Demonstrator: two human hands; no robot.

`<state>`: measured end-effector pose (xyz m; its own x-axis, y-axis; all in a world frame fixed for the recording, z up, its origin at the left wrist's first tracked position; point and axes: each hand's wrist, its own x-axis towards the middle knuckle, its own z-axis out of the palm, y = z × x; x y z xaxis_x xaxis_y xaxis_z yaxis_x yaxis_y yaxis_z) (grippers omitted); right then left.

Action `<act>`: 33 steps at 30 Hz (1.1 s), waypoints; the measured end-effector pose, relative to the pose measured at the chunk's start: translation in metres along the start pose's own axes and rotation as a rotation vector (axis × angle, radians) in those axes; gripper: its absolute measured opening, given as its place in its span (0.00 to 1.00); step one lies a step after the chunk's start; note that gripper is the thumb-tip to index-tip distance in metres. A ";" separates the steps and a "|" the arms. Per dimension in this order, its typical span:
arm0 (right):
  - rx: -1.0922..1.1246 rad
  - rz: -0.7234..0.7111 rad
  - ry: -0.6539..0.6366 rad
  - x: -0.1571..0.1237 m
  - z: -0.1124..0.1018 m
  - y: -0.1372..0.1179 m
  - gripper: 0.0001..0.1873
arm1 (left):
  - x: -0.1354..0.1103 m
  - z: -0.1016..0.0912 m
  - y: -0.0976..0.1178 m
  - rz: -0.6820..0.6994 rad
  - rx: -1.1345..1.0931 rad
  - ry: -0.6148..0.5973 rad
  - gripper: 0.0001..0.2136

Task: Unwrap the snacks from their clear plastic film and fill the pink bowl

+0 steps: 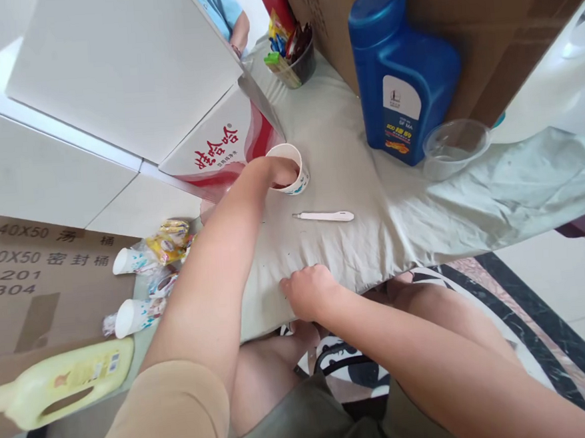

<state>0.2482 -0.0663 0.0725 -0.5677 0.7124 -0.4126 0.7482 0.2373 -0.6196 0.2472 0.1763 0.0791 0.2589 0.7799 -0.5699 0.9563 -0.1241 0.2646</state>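
My left hand (284, 171) reaches down into a white paper cup (301, 181) with a blue pattern, which stands upright on the cloth-covered table (337, 142). Its fingertips are hidden inside the cup, and something reddish shows beside them. My right hand (313, 291) rests on the table's near edge with its fingers curled in; no object shows in it. Between the cup and my right hand lies a slim white craft knife (326, 216), its narrow tip pointing left.
A white and red carton (221, 140) stands behind my left arm. Paper cups (138, 316) and wrappers (170, 239) lie left, near a yellow bottle (78, 381). A blue jug (402, 71), a clear tub (455, 147) and a snack bowl (304, 65) stand farther back. A person's arm (240, 32) shows behind.
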 end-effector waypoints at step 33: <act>-0.293 0.273 -0.063 0.027 0.029 -0.023 0.19 | -0.134 0.029 -0.337 -0.167 0.131 0.574 0.31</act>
<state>0.2060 -0.0714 0.0562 -0.3479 0.7358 -0.5810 0.9353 0.2299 -0.2689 -0.1061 0.0960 0.0439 0.0242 0.9969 -0.0753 0.9959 -0.0174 0.0893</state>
